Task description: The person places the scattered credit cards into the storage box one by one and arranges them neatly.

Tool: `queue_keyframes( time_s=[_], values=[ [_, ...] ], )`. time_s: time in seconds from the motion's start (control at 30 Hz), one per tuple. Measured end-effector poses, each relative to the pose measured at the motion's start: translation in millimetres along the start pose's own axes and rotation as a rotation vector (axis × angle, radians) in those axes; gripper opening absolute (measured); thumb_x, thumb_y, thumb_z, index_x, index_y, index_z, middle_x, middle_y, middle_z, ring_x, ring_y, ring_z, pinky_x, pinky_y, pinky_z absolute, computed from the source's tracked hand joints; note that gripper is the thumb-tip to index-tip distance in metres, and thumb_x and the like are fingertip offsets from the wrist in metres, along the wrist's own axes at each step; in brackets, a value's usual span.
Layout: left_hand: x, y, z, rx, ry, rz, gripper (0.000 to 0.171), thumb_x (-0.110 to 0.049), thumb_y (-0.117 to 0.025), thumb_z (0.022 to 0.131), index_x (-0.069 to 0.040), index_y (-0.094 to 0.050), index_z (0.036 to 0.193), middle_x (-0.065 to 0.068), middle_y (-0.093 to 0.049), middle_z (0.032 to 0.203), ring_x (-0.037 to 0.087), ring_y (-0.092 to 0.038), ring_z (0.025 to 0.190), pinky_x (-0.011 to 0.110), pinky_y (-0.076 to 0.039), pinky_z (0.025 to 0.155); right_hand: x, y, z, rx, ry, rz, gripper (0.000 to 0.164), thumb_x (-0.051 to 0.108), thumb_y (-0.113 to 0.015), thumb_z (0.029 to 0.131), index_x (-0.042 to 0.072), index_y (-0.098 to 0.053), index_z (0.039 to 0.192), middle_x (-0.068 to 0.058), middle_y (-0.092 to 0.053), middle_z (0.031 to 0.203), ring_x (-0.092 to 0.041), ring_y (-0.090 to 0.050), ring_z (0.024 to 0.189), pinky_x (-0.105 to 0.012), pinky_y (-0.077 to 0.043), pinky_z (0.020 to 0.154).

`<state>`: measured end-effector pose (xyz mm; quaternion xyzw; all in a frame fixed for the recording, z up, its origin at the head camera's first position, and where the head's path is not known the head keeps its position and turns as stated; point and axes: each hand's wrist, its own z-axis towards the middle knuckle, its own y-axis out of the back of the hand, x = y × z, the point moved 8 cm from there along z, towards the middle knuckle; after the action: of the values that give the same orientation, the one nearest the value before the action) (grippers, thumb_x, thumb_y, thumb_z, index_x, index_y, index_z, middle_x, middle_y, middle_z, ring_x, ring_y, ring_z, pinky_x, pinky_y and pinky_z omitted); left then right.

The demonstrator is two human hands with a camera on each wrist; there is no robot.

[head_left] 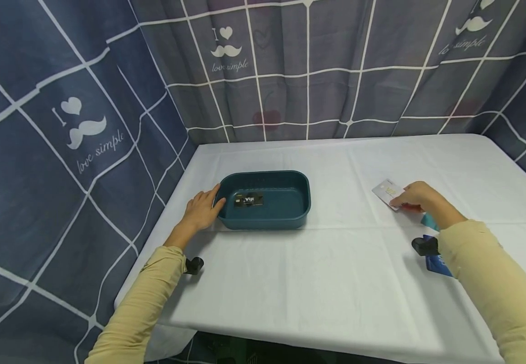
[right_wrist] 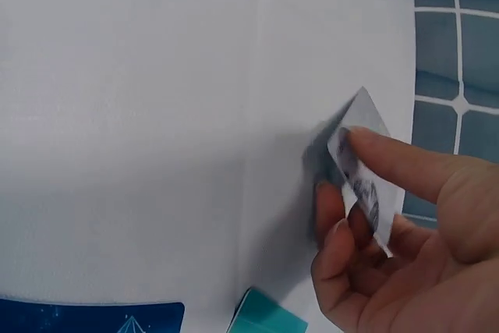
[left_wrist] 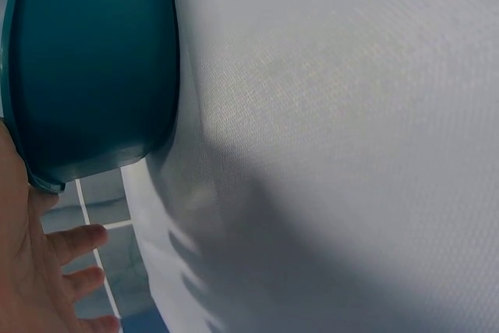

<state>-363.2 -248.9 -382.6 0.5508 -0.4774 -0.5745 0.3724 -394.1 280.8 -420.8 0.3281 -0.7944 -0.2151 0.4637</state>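
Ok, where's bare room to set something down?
Free: white cloth between the dark teal tray and silver card; tray floor right of the black card. Crowded: tray's left end, by the left hand; around the right hand, near teal card and blue card.

The head view looks from above the near side of the table [head_left: 326, 283], facing forward and down, wide enough to take in the curtain [head_left: 281, 55] beyond. The left wrist view sits at close range, facing past the left hand [head_left: 200, 211] to the outer wall of the dark teal tub [head_left: 283, 202], with the table surface tipped on its side. The right wrist view is likewise close, directed at the right hand [head_left: 419, 196] and silver card [head_left: 386, 191]. Head and left wrist share the left hand and tub; head and right wrist share the right hand, silver card and blue card [head_left: 437, 265].
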Motion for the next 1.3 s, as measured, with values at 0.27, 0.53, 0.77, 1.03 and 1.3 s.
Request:
queue_keyframes(
  time_s=[0.27, 0.53, 0.77, 1.03, 1.3],
  values=[
    [0.2, -0.4, 0.2, -0.006, -0.001, 0.008, 0.060, -0.042, -0.027, 0.105, -0.010, -0.013, 0.154, 0.021, -0.027, 0.151, 0.046, -0.015, 0.138, 0.064, -0.011, 0.107, -10.4, 9.0, 0.2, -0.069, -0.022, 0.161, 0.054, 0.027, -0.063, 0.090, -0.012, -0.044, 0.121, -0.001, -0.055, 0.069, -0.008, -0.053, 0.054, -0.022, -0.047, 0.054],
    [1.2, -0.9, 0.3, -0.014, -0.001, -0.006, 0.059, -0.040, -0.029, 0.105, -0.011, -0.013, 0.154, 0.022, -0.027, 0.151, 0.046, -0.015, 0.138, 0.064, -0.011, 0.107, -13.0, 11.2, -0.3, -0.098, 0.006, 0.269, 0.055, 0.030, -0.049, 0.099, -0.014, -0.039, 0.129, -0.001, -0.057, 0.068, -0.008, -0.059, 0.053, -0.020, -0.051, 0.054],
    [-0.3, -0.5, -0.1, -0.020, -0.005, -0.007, 0.059, -0.040, -0.028, 0.105, -0.011, -0.014, 0.154, 0.022, -0.028, 0.150, 0.046, -0.016, 0.137, 0.065, -0.012, 0.106, -7.4, 15.7, -4.9, -0.151, 0.124, 0.396, 0.056, 0.030, -0.042, 0.102, -0.013, -0.034, 0.136, 0.004, -0.058, 0.074, -0.006, -0.062, 0.059, -0.023, -0.053, 0.058],
    [-1.5, 0.1, -1.7, -0.025, -0.010, -0.007, 0.059, -0.040, -0.029, 0.105, -0.010, -0.015, 0.154, 0.021, -0.029, 0.150, 0.045, -0.017, 0.137, 0.065, -0.012, 0.106, -3.1, 27.3, -9.6, -0.235, 0.172, 0.457, 0.057, 0.031, -0.038, 0.103, -0.012, -0.030, 0.140, -0.014, -0.054, 0.100, -0.003, -0.063, 0.062, -0.022, -0.055, 0.061],
    [-2.8, 1.3, -2.6, -0.021, -0.011, -0.007, 0.059, -0.040, -0.029, 0.105, -0.010, -0.014, 0.154, 0.022, -0.028, 0.150, 0.046, -0.016, 0.137, 0.065, -0.012, 0.106, -3.6, 36.7, -14.5, -0.182, 0.149, 0.524, 0.061, 0.030, -0.038, 0.103, -0.008, -0.019, 0.147, 0.004, -0.055, 0.082, -0.003, -0.063, 0.062, -0.019, -0.052, 0.061]
  ],
)
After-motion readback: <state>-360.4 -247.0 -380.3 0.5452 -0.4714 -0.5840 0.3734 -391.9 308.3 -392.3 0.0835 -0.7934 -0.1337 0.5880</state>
